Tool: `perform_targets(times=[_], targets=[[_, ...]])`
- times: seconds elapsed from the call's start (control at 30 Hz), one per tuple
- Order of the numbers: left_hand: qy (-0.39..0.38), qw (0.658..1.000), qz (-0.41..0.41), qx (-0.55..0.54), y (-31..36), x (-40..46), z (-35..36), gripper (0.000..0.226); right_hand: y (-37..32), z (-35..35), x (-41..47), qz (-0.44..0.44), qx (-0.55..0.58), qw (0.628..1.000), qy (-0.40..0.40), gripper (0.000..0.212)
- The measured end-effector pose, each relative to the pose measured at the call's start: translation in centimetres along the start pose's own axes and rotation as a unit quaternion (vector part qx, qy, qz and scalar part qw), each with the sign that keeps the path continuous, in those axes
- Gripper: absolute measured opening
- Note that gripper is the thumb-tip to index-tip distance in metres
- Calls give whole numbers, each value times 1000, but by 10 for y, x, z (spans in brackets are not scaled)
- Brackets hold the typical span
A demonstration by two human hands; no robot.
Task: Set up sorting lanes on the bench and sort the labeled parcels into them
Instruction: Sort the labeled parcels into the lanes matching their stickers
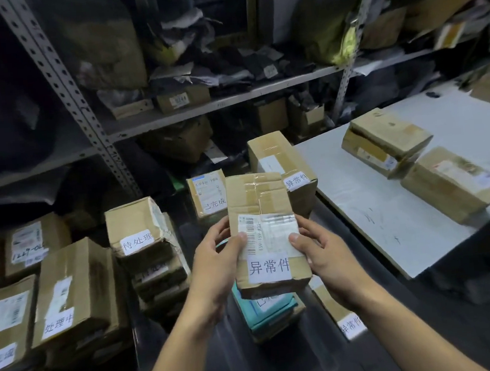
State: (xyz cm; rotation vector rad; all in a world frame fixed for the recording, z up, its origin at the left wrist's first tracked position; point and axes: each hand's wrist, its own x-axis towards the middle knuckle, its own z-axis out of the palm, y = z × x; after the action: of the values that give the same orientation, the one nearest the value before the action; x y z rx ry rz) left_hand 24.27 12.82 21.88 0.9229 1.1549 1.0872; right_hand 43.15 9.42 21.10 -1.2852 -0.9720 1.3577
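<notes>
Both hands held one parcel [265, 234] up over the dark counter [169, 342]: the left hand [214, 257] gripped its left edge, thumb curled onto the barcode label, and the right hand [322, 252] gripped its right edge, thumb pressed on the same label. The parcel was a flat rectangular cardboard box, creased, sealed with glossy clear tape, and carried a white paper tag [269, 267] with handwritten characters near its lower end. Directly beneath it lay a teal packet [267, 308] on top of another box. To the left stood stacks of similar brown boxes [77, 291], each with a white handwritten tag; one stack [147, 242] had a torn, crumpled side. Behind the held parcel stood two more tagged boxes [284, 166], upright and touching. On the right, a pale flat board [374, 208] bore scuff marks and carried two cardboard boxes [415, 166] lying just beside each other. Grey perforated metal shelves [171, 114] at the back held dark bags and small cartons.
</notes>
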Motion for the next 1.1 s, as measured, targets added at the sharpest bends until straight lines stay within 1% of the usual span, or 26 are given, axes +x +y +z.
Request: perform_targets(times=[0.13, 0.27, 0.43, 0.5, 0.6, 0.67, 0.8, 0.93, 1.0, 1.1], targets=[[-4, 1000, 2, 27, -7, 0, 14, 33, 12, -19, 5, 1, -3, 1000, 25, 34], [-9, 998, -11, 54, -22, -4, 28, 39, 20, -41, 5, 5, -40, 999, 35, 34], [-25, 990, -45, 129, -53, -6, 52, 40, 30, -83, 3, 50, -101, 993, 33, 34], [-39, 986, -58, 152, -64, -4, 66, 40, 33, -100, 3, 69, -107, 991, 31, 35], [-49, 986, -72, 142, -75, -1, 86, 39, 35, -117, 3, 91, -89, 991, 41, 34], [-45, 987, -66, 136, -78, -2, 95, 40, 32, -124, 1, 87, -88, 991, 47, 35], [-35, 990, -17, 136, -63, -1, 100, 38, 13, -129, 3, 45, -97, 994, 29, 36], [-26, 990, 33, 131, -21, 20, 103, 37, -27, -121, 29, -3, -102, 994, 25, 28], [-14, 993, 39, 111, -2, 41, 105, 39, -49, -116, 54, -19, -97, 995, 18, 28], [7, 996, 30, 88, 19, 84, 111, 45, -72, -111, 101, -22, -119, 993, -6, 30]])
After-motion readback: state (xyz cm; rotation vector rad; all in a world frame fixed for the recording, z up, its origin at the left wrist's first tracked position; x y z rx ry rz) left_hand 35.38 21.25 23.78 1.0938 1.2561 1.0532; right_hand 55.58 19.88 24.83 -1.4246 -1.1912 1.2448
